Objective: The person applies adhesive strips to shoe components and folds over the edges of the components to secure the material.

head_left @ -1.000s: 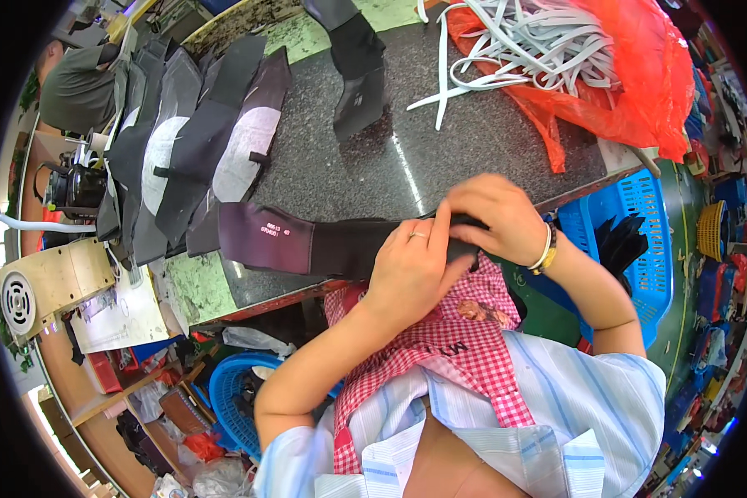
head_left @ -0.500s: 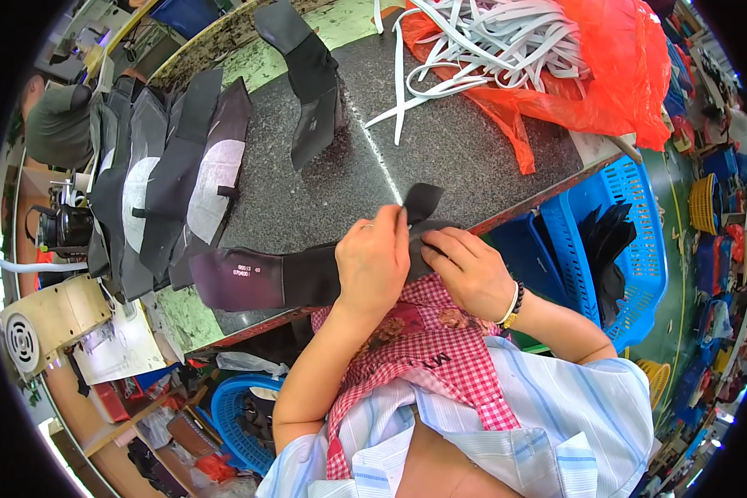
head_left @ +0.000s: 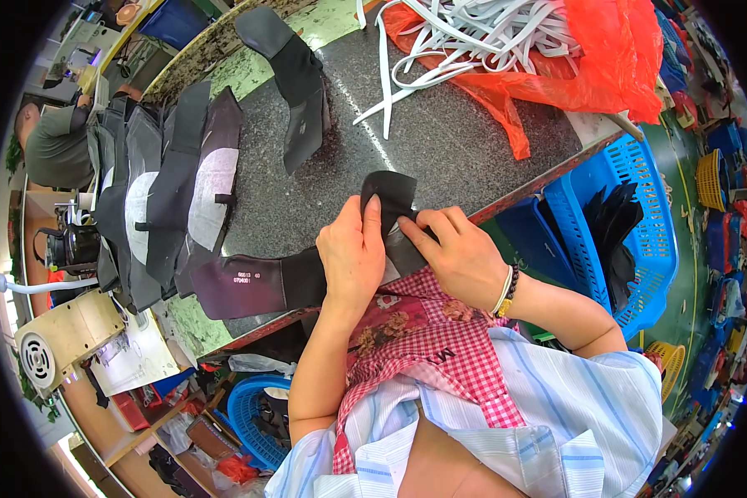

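A long black shoe-upper piece [head_left: 303, 278] lies along the table's near edge, its left end purplish with pale print. My left hand [head_left: 353, 253] grips it near its right end, thumb laid on a black flap [head_left: 390, 189] that stands up from it. Close on the right, my right hand [head_left: 463, 257] is pinched on the same piece just below the flap. Under my fingers a greyer surface of the piece shows; the exact fold there is partly hidden.
Another black piece [head_left: 295, 91] lies farther back on the dark stone table [head_left: 266, 195]. Overlapping black pieces with white patches [head_left: 213, 187] hang together at left. White strips [head_left: 490, 37] fill a red plastic bag [head_left: 614, 66]. A blue basket [head_left: 668, 249] stands right; a person [head_left: 61, 145] sits far left.
The flap has turned up and leftward and now shows broader. My left hand has shifted slightly left, and my right fingers have come in below the flap. The view has shifted a little.
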`<state>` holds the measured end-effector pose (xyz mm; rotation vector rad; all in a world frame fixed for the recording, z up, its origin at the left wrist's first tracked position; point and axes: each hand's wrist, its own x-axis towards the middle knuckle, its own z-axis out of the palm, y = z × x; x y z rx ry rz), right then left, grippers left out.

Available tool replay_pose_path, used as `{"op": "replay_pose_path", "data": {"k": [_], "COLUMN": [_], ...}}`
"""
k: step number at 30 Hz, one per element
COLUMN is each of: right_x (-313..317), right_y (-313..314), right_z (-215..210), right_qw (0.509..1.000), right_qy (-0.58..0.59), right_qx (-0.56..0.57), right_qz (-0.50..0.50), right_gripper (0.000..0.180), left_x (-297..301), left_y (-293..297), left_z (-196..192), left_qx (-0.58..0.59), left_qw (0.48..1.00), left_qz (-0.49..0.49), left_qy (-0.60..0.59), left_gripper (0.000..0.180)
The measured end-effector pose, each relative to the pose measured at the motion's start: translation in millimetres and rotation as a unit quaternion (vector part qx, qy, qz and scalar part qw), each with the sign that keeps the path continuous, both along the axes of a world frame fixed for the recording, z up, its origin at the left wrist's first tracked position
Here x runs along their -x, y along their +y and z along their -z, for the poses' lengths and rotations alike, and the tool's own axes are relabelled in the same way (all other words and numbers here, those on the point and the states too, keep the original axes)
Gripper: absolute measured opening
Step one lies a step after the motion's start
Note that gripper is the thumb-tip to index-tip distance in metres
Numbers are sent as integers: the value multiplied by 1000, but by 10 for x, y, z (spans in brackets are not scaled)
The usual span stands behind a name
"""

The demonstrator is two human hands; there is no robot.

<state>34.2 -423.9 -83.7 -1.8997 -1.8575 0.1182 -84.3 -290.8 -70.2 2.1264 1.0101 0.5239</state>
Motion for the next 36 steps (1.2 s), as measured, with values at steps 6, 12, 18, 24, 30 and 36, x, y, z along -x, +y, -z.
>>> {"op": "replay_pose_path", "data": {"k": [6,12,18,24,30,36], "right_x": [-192,-507,-432,-515,-28,251], "right_y": [-25,189,196,233,363,704], "right_z": [139,-156,-188,-296,-142,-53], "right_qw": [999,826,978,976,955,941], "right_qy": [49,534,-100,-190,94,198], "right_qx": [20,150,117,48,116,78], "right_qz": [2,97,-137,-94,-256,-262], "right_gripper": [39,44,44,43,44,44], "left_x": [274,506,517,988,1073,1191], "left_y": [-268,-331,-306,-194,178,488], "left_z": [-75,240,246,20,-293,-345], "left_qx": [-143,-349,-378,-309,-113,-17], "left_qw": [980,909,896,914,968,972], "left_qz": [134,197,204,195,202,214], "left_qy": [39,112,118,176,95,92], "left_gripper": [34,44,42,40,39,41]}}
